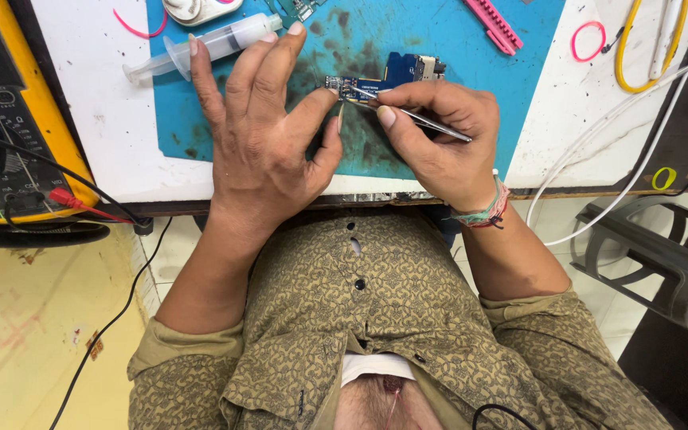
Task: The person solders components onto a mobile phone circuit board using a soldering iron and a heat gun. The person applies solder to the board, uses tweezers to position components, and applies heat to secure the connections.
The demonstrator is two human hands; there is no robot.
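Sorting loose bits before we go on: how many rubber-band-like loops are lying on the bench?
3 in view: a pink loop upper right, a yellow-green loop at the right edge, a pink-red band upper left, partly cut off. Hands may hide others.

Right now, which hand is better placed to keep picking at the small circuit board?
Right hand, probably: it grips the tweezers with their tip on the small circuit board. The left hand holds no tool, only steadying the board's end with its index fingertip.

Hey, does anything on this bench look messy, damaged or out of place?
Yes: the blue mat is smeared with dark, sooty stains around the small circuit board, darkest beneath the two hands. The left hand steadies the board and the right hand works on it with metal tweezers. Nothing looks spilled or broken.
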